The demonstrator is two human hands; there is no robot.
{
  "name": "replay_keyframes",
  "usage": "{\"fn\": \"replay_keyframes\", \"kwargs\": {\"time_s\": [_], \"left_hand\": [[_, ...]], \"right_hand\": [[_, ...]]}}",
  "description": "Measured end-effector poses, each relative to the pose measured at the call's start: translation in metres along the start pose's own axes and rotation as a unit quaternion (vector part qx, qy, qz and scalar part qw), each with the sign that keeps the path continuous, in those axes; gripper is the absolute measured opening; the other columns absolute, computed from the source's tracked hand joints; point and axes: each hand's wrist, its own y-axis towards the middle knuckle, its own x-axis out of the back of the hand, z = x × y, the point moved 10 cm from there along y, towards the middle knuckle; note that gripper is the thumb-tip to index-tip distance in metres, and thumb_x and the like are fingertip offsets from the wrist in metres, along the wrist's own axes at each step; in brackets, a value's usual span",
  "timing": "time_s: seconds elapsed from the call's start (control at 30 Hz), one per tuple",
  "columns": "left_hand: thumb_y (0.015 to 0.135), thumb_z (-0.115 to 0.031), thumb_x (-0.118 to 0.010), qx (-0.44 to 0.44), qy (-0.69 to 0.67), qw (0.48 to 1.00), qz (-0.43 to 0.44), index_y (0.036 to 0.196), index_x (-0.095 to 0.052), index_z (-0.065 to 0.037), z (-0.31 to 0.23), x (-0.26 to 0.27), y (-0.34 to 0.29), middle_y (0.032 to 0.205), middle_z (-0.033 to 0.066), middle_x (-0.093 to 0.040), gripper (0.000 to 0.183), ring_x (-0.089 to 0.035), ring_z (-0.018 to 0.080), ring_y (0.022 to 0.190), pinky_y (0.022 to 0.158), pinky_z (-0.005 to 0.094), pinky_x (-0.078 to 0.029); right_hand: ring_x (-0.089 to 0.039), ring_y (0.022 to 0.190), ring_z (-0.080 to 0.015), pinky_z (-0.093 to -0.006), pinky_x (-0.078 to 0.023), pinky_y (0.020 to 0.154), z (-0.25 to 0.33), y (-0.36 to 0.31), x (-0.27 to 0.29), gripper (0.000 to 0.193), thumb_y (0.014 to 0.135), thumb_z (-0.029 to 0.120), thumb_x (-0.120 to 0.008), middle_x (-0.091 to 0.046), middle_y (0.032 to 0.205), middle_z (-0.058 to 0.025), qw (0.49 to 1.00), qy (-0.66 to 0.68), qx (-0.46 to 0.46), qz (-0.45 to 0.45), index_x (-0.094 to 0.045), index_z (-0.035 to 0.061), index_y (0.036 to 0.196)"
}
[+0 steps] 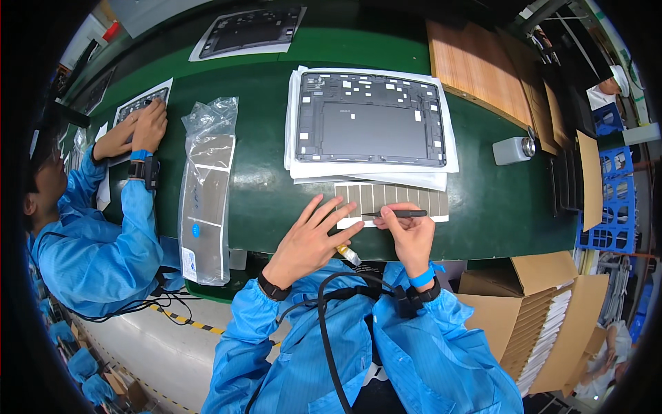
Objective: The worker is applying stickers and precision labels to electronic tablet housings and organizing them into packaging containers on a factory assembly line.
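My left hand (307, 238) has its fingers spread, the tips on the left part of a sheet of grey-brown rectangular stickers (436, 201) with a white backing. In my right hand (412, 241) is a pair of black tweezers (411, 214), pointing left over that sheet. Just beyond lies a dark grey tablet housing (372, 124), flat on a stack of white sheets (449, 155); small white pieces dot its inner face. A small yellow and silver object (349, 254) shows by my left thumb; its kind is unclear.
On the green table (262, 172), a clear plastic bag (207, 179) of grey sheets lies left. A co-worker (103, 234) handles another housing there. A white bottle (513, 150) and a wooden board (476, 69) are at right. Another housing (248, 31) lies far back; a carton (531, 310) stands lower right.
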Motion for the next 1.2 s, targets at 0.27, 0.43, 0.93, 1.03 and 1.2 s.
{"fn": "replay_keyframes", "kwargs": {"time_s": [0.27, 0.43, 0.93, 1.03, 1.2], "left_hand": [[0.082, -0.014, -0.068, 0.0, -0.014, 1.0, 0.01, 0.126, -0.063, -0.021, 0.0001, -0.0004, 0.0019, 0.14, 0.0053, -0.049, 0.045, -0.04, 0.0297, 0.135, 0.116, 0.052, -0.029], [0.081, -0.015, -0.069, 0.005, -0.027, 1.0, -0.003, 0.125, -0.064, -0.021, 0.0019, 0.0021, 0.0024, 0.14, 0.0049, -0.049, 0.045, -0.041, 0.0295, 0.135, 0.116, 0.0519, -0.029], [0.08, -0.014, -0.07, -0.009, 0.0, 1.0, 0.006, 0.125, -0.063, -0.02, 0.001, -0.0017, 0.0015, 0.145, -0.0004, -0.047, 0.046, -0.041, 0.0295, 0.134, 0.115, 0.0514, -0.03], [0.08, -0.014, -0.07, -0.008, -0.001, 1.0, 0.007, 0.126, -0.063, -0.02, 0.0009, -0.001, 0.0023, 0.145, -0.0009, -0.047, 0.046, -0.041, 0.0293, 0.134, 0.115, 0.0511, -0.03], [0.08, -0.015, -0.07, -0.001, -0.014, 1.0, 0.002, 0.126, -0.062, -0.021, 0.0023, -0.0005, 0.0012, 0.145, -0.001, -0.047, 0.047, -0.04, 0.0291, 0.135, 0.116, 0.0509, -0.029]], "right_hand": [[-0.072, 0.076, -0.0173, -0.0244, -0.057, 0.067, 0.004, -0.0009, 0.0002, 0.015, 0.089, 0.006, -0.069, -0.07, 0.078, -0.0114, 1.0, -0.002, 0.006, -0.004, -0.065, -0.0073, 0.095], [-0.072, 0.075, -0.0174, -0.0243, -0.057, 0.066, 0.0042, -0.0023, -0.0003, 0.015, 0.089, 0.006, -0.07, -0.07, 0.078, -0.0119, 1.0, -0.012, 0.0, -0.006, -0.065, -0.0068, 0.095], [-0.071, 0.073, -0.0165, -0.0251, -0.057, 0.065, 0.0057, -0.0004, -0.0044, 0.013, 0.089, 0.005, -0.069, -0.07, 0.077, -0.0119, 0.999, 0.03, -0.009, 0.014, -0.065, -0.0067, 0.095], [-0.071, 0.073, -0.0169, -0.0251, -0.057, 0.064, 0.0025, -0.0018, -0.0009, 0.013, 0.09, 0.004, -0.068, -0.07, 0.077, -0.0115, 1.0, 0.011, -0.011, 0.003, -0.065, -0.0067, 0.095], [-0.071, 0.073, -0.0171, -0.0247, -0.057, 0.065, 0.0022, -0.0013, -0.0016, 0.013, 0.089, 0.004, -0.069, -0.07, 0.078, -0.0116, 1.0, 0.025, -0.011, 0.007, -0.065, -0.007, 0.095]]}}
